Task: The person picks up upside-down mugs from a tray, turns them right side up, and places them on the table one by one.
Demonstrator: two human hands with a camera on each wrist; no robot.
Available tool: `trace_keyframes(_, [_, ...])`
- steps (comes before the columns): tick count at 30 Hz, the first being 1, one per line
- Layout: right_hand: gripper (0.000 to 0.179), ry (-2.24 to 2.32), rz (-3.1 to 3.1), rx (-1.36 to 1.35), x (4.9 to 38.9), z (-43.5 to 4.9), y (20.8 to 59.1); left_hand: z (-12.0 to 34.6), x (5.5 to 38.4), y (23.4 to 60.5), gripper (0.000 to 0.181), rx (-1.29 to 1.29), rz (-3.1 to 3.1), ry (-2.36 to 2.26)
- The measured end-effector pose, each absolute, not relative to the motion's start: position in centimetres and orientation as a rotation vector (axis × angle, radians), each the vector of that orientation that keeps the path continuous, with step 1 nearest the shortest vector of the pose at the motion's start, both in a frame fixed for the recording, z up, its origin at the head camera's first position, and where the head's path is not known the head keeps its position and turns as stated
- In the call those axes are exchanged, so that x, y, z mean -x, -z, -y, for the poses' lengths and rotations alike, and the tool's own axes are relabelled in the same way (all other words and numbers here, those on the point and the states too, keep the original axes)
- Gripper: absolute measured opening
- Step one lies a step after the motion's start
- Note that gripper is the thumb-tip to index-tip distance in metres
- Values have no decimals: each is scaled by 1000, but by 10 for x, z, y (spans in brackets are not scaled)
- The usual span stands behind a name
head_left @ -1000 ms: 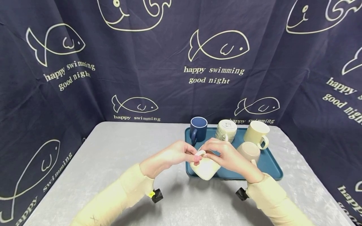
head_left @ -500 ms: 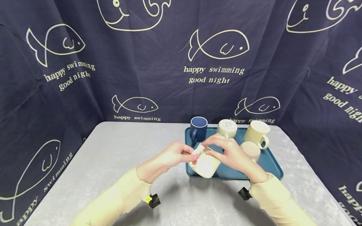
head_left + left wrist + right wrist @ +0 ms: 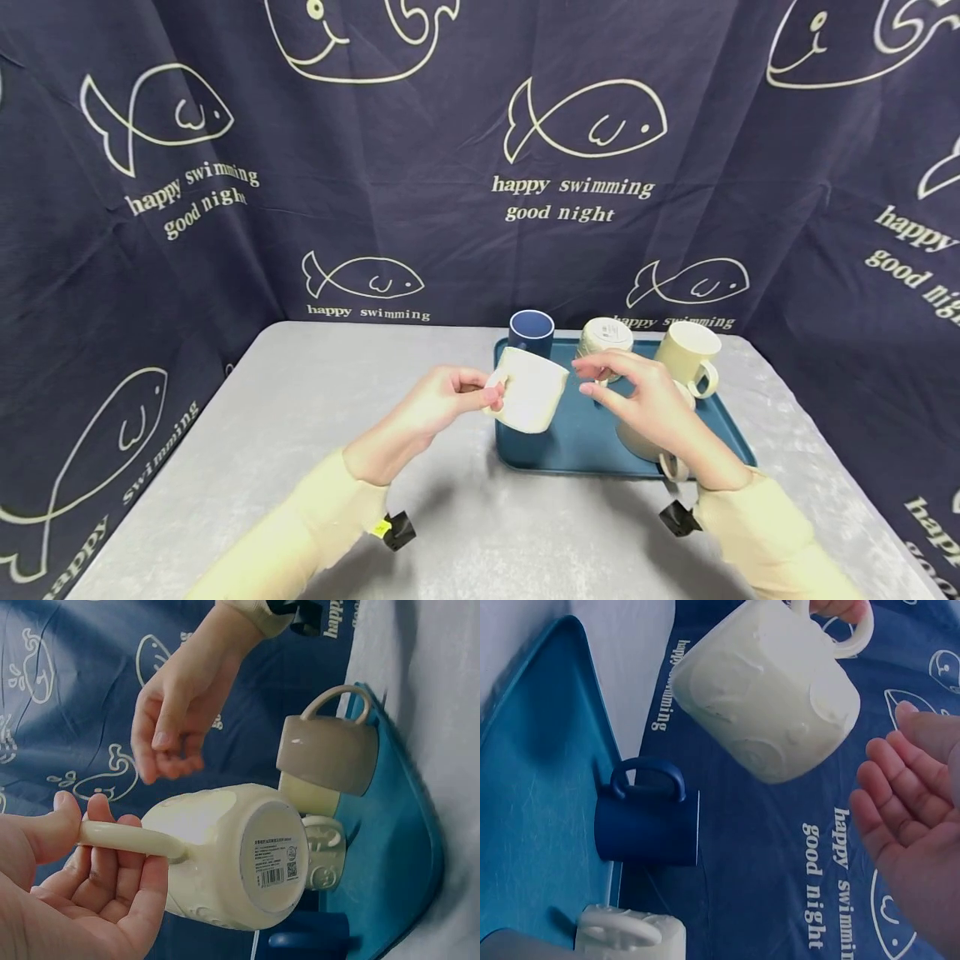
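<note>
A cream mug (image 3: 531,392) with a raised pattern is held up in front of the blue tray's left part. Its handle points left, and my left hand (image 3: 444,407) pinches that handle between thumb and fingers. A printed label shows on the base of the cream mug (image 3: 217,855) in the left wrist view. To the mug's right, my right hand (image 3: 647,398) is in the air with fingers loosely bent and nothing in them; the right wrist view shows its palm (image 3: 922,817) apart from the mug.
On the blue tray (image 3: 577,442) stand a dark blue mug (image 3: 532,327) at back left, an upturned pale patterned mug (image 3: 609,333), a pale yellow mug (image 3: 684,354) at back right and a beige mug (image 3: 330,754) partly hidden by my right hand. A fish-print curtain (image 3: 465,167) hangs behind the table.
The cream mug has been raised and turned, its handle swinging round to the left. My right hand has moved off the handle to the right; my left hand keeps hold.
</note>
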State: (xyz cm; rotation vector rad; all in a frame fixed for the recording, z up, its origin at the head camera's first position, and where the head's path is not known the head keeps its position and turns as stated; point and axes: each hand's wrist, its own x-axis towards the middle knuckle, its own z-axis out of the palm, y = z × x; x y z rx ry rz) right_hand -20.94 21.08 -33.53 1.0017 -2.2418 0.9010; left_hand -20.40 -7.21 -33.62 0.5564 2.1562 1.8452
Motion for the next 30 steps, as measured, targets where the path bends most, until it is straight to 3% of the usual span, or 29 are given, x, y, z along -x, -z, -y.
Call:
trace_keyframes(19, [28, -1060, 2390, -666, 198, -264, 352, 97, 225, 343, 13, -406, -2190, -2133])
trace_keyframes(30, [23, -1164, 2392, -525, 185, -290, 364, 104, 246, 350, 22, -185, -2209, -2238])
